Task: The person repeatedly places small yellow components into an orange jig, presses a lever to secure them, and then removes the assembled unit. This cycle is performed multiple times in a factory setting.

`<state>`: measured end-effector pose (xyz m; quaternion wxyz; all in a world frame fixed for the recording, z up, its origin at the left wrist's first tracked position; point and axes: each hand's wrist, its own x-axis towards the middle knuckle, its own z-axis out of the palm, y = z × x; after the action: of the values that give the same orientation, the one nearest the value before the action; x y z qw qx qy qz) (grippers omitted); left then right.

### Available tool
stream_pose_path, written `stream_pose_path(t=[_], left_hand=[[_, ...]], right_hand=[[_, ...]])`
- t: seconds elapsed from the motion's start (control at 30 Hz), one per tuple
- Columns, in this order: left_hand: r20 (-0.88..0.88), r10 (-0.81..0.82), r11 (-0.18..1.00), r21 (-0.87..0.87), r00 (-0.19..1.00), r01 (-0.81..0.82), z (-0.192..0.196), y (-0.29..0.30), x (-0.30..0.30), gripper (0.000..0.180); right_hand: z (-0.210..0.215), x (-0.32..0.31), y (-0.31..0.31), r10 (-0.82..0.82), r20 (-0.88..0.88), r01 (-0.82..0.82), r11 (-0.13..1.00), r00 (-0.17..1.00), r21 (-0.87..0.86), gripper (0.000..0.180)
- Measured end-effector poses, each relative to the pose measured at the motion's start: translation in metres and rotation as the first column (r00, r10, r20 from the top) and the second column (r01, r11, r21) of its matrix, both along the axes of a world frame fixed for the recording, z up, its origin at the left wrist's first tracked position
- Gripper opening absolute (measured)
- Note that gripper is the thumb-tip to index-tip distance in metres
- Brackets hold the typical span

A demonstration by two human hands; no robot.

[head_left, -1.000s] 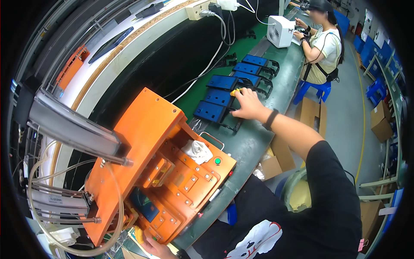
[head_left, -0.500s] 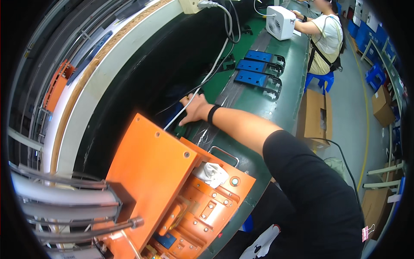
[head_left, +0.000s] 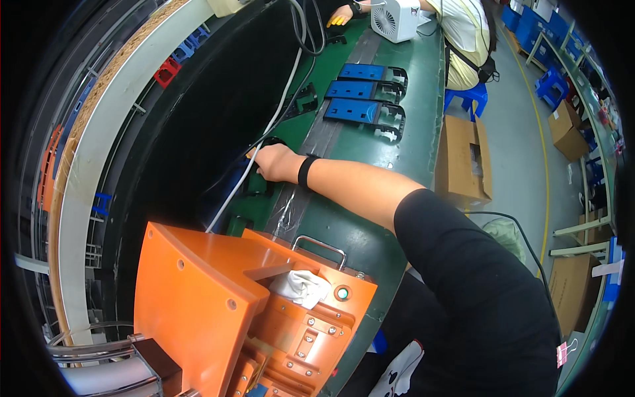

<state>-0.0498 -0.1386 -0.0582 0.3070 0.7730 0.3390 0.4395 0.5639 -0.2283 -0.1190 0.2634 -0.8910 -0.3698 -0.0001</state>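
My right hand (head_left: 275, 163) reaches across the green bench with its fingers curled closed beside a white cable (head_left: 262, 137). A dark piece (head_left: 272, 141) shows at the hand's far side, and a dim blue part (head_left: 233, 177) lies in shadow just left of it. What the fingers hold is mostly hidden. Beyond the hand, three blue panels with black brackets (head_left: 357, 111) lie in a row. Nearest to me stands an orange machine fixture (head_left: 198, 271) with a metal handle (head_left: 321, 242), a white cloth (head_left: 301, 288) and a round green button (head_left: 342, 293). My left hand is out of view.
A white fan (head_left: 395, 20) stands at the bench's far end. A co-worker's hand (head_left: 340, 16) with yellow fingertip covers is near it. A black bracket (head_left: 304, 99) lies on the bench. An open cardboard box (head_left: 463, 162) and a blue stool (head_left: 467, 99) stand to the right.
My right hand's fingers, spread before, have curled closed. The view has shifted, so the bench and fixture sit lower and further left. The co-worker's hand has reached over to the bench's far left.
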Motion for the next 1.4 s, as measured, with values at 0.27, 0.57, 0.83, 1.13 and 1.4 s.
stream_pose_path(t=[0.27,0.57,0.83,1.13,1.4], left_hand=[[0.0,0.012,1.0,0.01,1.0,-0.012,0.001,0.0,0.001,0.068],[0.008,0.023,1.0,0.017,1.0,-0.023,0.0,-0.001,0.001,0.074],[0.025,0.044,0.999,0.013,0.999,-0.044,-0.002,-0.001,-0.001,0.079],[0.04,0.081,0.996,0.026,0.996,-0.083,-0.003,-0.003,-0.015,0.085],[0.008,0.05,0.997,0.057,0.999,-0.05,0.002,-0.003,0.002,0.077]], right_hand=[[-0.01,0.03,-0.014,-0.103,0.003,0.102,0.992,0.995,-0.078,0.044],[-0.019,0.063,-0.034,-0.19,0.073,0.192,0.981,0.979,-0.03,0.027],[-0.006,0.053,-0.048,-0.073,-0.067,0.077,0.995,0.995,0.062,0.065],[0.027,0.073,-0.1,-0.224,0.296,0.293,0.932,0.928,-0.212,0.065],[0.025,0.11,-0.103,-0.197,0.009,0.183,0.89,0.98,-0.418,0.075]])
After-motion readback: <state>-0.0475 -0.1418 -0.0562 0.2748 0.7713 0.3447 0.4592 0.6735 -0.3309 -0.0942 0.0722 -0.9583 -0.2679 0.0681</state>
